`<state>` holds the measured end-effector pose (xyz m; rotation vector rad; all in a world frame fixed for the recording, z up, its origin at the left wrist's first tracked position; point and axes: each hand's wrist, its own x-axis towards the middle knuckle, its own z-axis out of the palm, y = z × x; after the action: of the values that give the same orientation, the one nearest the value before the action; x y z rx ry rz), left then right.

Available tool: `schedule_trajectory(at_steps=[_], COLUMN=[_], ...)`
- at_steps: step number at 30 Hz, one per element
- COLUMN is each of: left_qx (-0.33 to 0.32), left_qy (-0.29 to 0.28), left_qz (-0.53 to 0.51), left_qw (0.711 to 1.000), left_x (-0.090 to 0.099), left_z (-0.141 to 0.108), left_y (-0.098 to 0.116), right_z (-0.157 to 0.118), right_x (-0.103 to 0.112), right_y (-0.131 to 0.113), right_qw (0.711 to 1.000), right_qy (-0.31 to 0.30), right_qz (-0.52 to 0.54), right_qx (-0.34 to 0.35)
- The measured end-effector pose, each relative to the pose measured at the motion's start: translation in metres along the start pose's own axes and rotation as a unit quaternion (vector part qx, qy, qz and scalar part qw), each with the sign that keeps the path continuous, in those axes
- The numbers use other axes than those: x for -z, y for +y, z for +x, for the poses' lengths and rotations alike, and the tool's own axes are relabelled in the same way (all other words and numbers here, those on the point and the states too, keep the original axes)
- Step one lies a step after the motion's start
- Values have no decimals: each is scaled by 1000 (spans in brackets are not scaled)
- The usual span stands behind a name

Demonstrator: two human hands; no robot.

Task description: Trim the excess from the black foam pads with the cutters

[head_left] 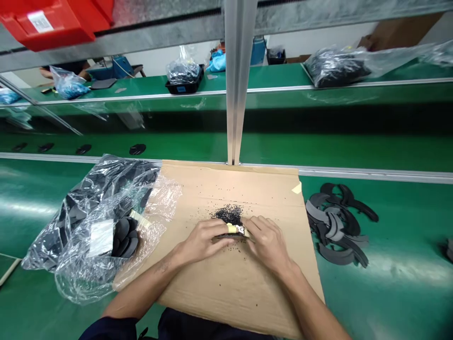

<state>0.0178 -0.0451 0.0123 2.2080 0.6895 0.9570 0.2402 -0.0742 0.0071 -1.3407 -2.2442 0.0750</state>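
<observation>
My left hand (208,238) and my right hand (266,240) meet over a sheet of brown cardboard (212,288). Between them is a thin dark flat piece (231,235), gripped from both sides with closed fingers. Something yellow (231,228) covers or lies at the left fingertips. A small white item with dark marks (240,230) shows beside the right fingers; its kind is unclear. Just beyond the hands lies a pile of black crumbs (228,214), with more crumbs scattered around.
A clear plastic bag (78,226) of dark oval pads stands on the left, overlapping the cardboard. Curved dark strips (336,226) lie heaped on the green table at right. A metal post (235,85) rises behind the cardboard. Dark discs (137,149) rest on the green surface beyond.
</observation>
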Motion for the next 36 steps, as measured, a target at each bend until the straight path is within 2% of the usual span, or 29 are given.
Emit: schedule_trajectory(at_steps=[3, 5, 8, 12, 18, 21, 23, 28, 31, 33, 36], left_qx=[38, 86, 147, 160, 166, 198, 226, 295, 307, 283, 182], left_qy=[16, 22, 14, 15, -2, -8, -17, -61, -83, -95, -126], left_qz=[9, 19, 45, 95, 218, 291, 330, 389, 410, 410, 388], left_qw=[999, 996, 988, 982, 962, 936, 916, 870, 855, 862, 895], left_x=[2, 8, 24, 53, 114, 140, 152, 160, 160, 158, 144], left_z=[3, 5, 12, 29, 84, 115, 129, 134, 128, 121, 96], left_y=[-1, -3, -12, -31, -67, -92, -109, -140, -144, -139, -117], right_z=[1, 2, 5, 5, -21, -34, -37, -38, -61, -84, -116], right_x=[2, 2, 2, 2, 5, 4, 2, 1, 9, 17, 18], right_y=[1, 4, 10, 17, 27, 25, 21, 6, -10, -29, -65], right_qw=[1000, 999, 998, 996, 993, 994, 995, 990, 985, 984, 986], right_qy=[6, 16, 29, 32, -11, 6, 33, 61, 56, 39, 0], right_qz=[-17, -26, -42, -66, -99, -71, -28, 29, 49, 62, 76], right_qx=[-3, -12, -30, -45, -70, -86, -91, -124, -154, -162, -151])
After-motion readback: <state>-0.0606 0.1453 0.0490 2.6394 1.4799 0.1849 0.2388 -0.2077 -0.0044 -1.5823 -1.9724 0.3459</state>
